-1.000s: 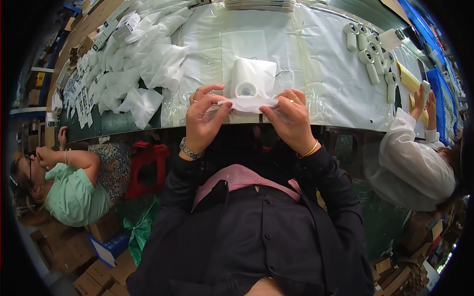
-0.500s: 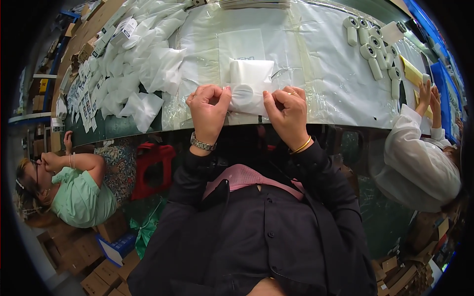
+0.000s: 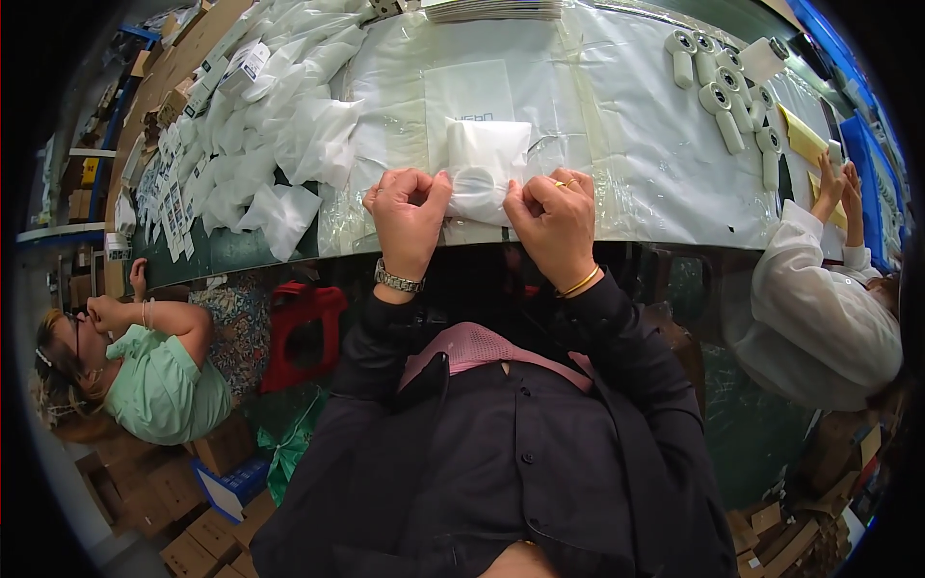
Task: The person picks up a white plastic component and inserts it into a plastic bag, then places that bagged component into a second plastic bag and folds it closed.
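Observation:
A frosted white plastic bag (image 3: 489, 144) lies on the table in front of me, with a white, round-ended object (image 3: 474, 183) showing through its near part. At the bag's near left edge is my left hand (image 3: 409, 214), closed in a pinch with thumb and forefinger on the plastic. My right hand (image 3: 554, 220), closed the same way, pinches the near right edge. What else is inside the bag cannot be made out. Just beyond it lies a flat translucent bag (image 3: 467, 85) with printing on it.
A heap of filled white bags (image 3: 313, 130) and printed cards (image 3: 171, 220) covers the table's left side. Several white handheld devices with round heads (image 3: 723, 106) lie at the far right. One person (image 3: 159, 376) sits on the left, another (image 3: 819, 308) works on the right beside a blue bin (image 3: 862, 173).
My right hand has shifted slightly left, and the bag's right edge is drawn in closer to the round-ended object. My left hand stays nearly in place.

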Motion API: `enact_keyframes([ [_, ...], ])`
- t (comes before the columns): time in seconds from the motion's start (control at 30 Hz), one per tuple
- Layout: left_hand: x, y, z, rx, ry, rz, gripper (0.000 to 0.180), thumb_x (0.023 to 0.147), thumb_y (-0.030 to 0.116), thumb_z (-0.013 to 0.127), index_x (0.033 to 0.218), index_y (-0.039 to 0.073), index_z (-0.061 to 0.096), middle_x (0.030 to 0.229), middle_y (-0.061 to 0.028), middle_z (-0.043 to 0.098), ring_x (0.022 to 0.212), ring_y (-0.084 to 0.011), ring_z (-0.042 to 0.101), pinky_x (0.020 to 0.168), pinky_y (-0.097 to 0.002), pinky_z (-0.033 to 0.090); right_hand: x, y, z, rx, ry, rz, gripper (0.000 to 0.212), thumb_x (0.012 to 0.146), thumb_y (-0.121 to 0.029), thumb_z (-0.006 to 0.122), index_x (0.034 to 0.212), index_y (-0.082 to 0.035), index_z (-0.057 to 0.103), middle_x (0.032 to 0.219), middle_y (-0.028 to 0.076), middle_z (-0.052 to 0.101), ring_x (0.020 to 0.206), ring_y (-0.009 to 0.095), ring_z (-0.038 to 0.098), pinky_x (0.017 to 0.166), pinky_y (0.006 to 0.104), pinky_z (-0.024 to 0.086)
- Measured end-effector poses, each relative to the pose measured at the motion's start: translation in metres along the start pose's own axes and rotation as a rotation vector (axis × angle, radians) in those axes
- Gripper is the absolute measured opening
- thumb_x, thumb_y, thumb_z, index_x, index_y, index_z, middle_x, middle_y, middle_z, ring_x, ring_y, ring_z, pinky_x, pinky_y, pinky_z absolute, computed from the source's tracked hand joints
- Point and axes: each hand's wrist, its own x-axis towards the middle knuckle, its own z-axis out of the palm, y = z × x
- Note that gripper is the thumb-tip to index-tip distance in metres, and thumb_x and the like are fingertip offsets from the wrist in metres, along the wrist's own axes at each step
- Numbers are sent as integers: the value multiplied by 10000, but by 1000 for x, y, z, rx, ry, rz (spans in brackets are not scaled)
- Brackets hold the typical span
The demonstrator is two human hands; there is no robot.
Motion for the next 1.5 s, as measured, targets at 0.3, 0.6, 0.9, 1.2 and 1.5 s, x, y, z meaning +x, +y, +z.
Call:
enact_keyframes([
  [0.3, -1, -1, -7, -77, -56, -165, 246, 906, 237, 851, 821, 75, 687, 779, -6, 658, 818, -180, 615, 939, -356, 411, -5, 1, -2, -52, 36, -25, 243, 868, -116, 840, 759, -106, 622, 573, -3, 498, 638, 226, 540, 842, 383, 452],
  [0.6, 4, 45, -18, 149, 104, 283, 420, 893, 311, 873, 1134, 30, 675, 1044, -109, 692, 993, -301, 637, 937, -441, 490, -6, 2, -1, 134, 119, 122, 169, 946, -37, 792, 1073, -76, 687, 611, -10, 521, 621, 170, 507, 704, 329, 450],
  [0.9, -11, 44, -4, 216, -76, 216, 583, 862, 259, 911, 1328, 38, 639, 1110, -111, 706, 992, -274, 690, 879, -395, 560, -16, 5, -2, 112, 88, 105, 125, 959, -19, 771, 1061, -56, 708, 625, 0, 527, 651, 149, 484, 658, 324, 425],
  [1.2, 11, 9, -58, -474, 204, -239, 529, 902, 243, 881, 1308, 23, 622, 1028, -87, 670, 883, -158, 673, 768, -290, 547, -17, 3, 1, 83, 72, 90, 129, 956, -12, 767, 1067, -58, 720, 656, -11, 509, 692, 148, 473, 682, 324, 422],
  [1.5, 11, -56, -110, 587, 513, -87, 604, 921, 375, 863, 1405, 114, 612, 1257, -127, 668, 1228, -336, 596, 1046, -496, 482, -13, 2, 0, 67, 60, 81, 118, 945, -12, 768, 1044, -62, 730, 663, -9, 501, 700, 163, 477, 714, 341, 429],
])
